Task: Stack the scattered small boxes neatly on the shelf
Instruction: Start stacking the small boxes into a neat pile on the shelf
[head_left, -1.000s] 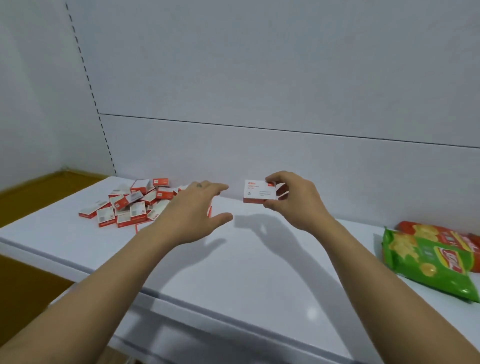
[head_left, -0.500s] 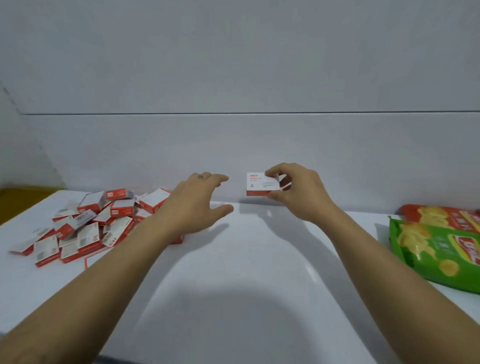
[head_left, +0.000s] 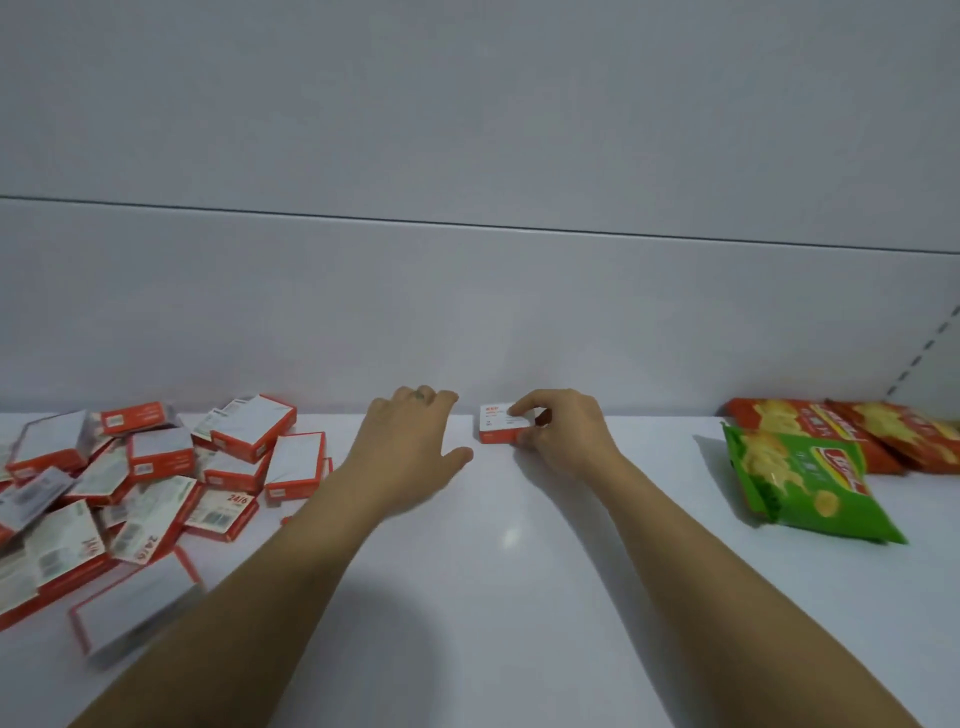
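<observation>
One box (head_left: 500, 425), pinched by the right hand (head_left: 563, 439), has been lowered onto the shelf (head_left: 519, 597) beside the open left hand (head_left: 410, 449).

Cool, fairly dim, even light puts one small glare spot just below centre on the white shelf (head_left: 571, 623), a broad soft shadow at six o'clock, and the boxes (head_left: 150, 483) at eight o'clock look smeared and lens-stretched.
</observation>
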